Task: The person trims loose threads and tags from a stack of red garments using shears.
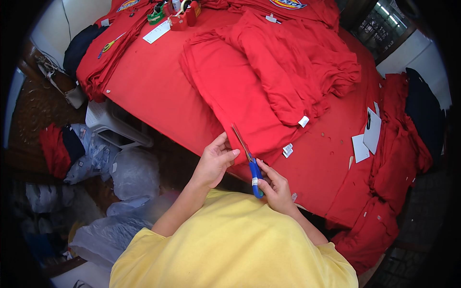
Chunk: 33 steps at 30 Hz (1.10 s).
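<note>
My right hand [277, 191] is wrapped round the blue handles of a pair of scissors [255, 175]. Their metal blades point away from me over the near corner of a folded red garment [269, 126]; I cannot tell whether they cut anything. With thumb and fingers, my left hand [214, 161] holds that garment's near edge, just left of the blades. White labels [303, 121] stick out at the garment's near right side. More bunched red cloth [307, 62] lies on top of the stack.
A red-covered table [144, 98] spreads in front of me. Yellow-handled scissors [109, 46] and a red tape dispenser [178, 22] are at its far left. White cards [372, 132] and red garments [398, 168] lie right. A white stool [108, 117] and plastic bags [137, 173] stand left.
</note>
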Tool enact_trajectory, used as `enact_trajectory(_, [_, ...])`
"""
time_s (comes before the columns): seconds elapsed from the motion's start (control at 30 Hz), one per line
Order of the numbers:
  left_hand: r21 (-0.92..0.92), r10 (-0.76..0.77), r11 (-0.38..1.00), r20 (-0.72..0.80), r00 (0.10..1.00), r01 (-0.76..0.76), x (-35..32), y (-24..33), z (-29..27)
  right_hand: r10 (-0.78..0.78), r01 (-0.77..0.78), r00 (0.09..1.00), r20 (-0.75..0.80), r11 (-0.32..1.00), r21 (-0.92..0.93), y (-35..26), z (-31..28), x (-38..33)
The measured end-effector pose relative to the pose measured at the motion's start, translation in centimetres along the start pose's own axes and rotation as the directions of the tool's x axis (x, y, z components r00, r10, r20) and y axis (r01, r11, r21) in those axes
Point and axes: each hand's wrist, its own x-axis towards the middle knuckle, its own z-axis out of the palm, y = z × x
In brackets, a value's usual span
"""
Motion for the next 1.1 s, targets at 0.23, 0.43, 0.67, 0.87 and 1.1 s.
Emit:
enact_trajectory(0.23, [0.009, -0.084, 0.996, -0.032, 0.996, 0.085, 0.4, -0.9, -1.7, 0.320, -0.351, 0.936, 0.144, 0.843, 0.408, -0.7, -0.2, 0.2])
enact_trajectory(0.43, [0.050, -0.169, 0.984, -0.034, 0.985, 0.171, 0.2, -1.1, -2.1, 0.191, -0.149, 0.979, -0.070, 0.908, 0.392, -2.7, -0.1, 2.9])
enact_trajectory(0.67, [0.033, -0.325, 0.945, -0.001, 0.946, 0.324, 1.0, -1.9, -3.9, 0.027, -0.048, 0.978, -0.207, 0.994, -0.099, -0.1, 2.9, 7.5])
enact_trajectory(0.87, [0.123, -0.188, 0.969, -0.187, 0.964, 0.213, 7.4, -0.8, -6.4, 0.178, -0.191, 0.977, -0.118, 0.975, -0.112, 0.9, 2.5, 7.5])
enact_trajectory(1.1, [-0.094, 0.043, 0.993, -0.254, 0.966, -0.068, 20.4, 8.7, -12.4, 0.121, -0.115, 0.993, -0.008, 0.918, -0.380, 0.2, 1.9, 7.7])
